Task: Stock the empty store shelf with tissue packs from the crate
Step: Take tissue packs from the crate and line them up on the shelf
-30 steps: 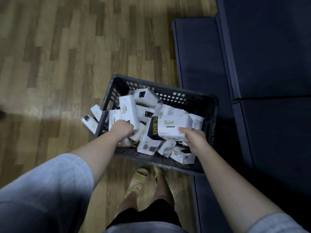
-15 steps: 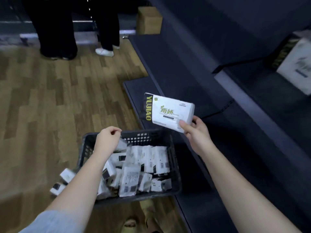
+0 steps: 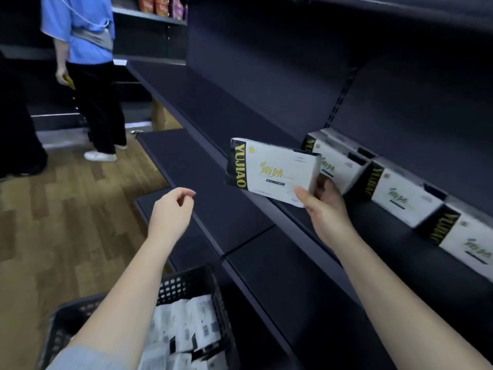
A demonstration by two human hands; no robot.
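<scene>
My right hand (image 3: 324, 206) grips a white tissue pack (image 3: 269, 170) with a black YUJIAO end, holding it upright in the air by its lower right corner, just in front of the dark shelf (image 3: 394, 236). Three matching packs (image 3: 400, 194) stand in a row on that shelf, to the right of the held one. My left hand (image 3: 170, 213) hovers empty over the lower shelf's edge, fingers loosely curled and apart. The black crate (image 3: 192, 281) sits on the floor at the bottom, with several packs (image 3: 186, 327) inside, partly hidden by my left arm.
A lower dark shelf (image 3: 210, 206) juts out beneath the stocked one. A person in a blue top (image 3: 85, 70) stands on the wooden floor (image 3: 66, 222) at the upper left. Another dark-clothed figure is at the far left edge. Snack packets (image 3: 160, 5) sit on a distant shelf.
My view rose from the crate to the shelves. The right hand lifted the tissue pack out of the crate up to shelf height. The left hand left the crate and now hangs empty.
</scene>
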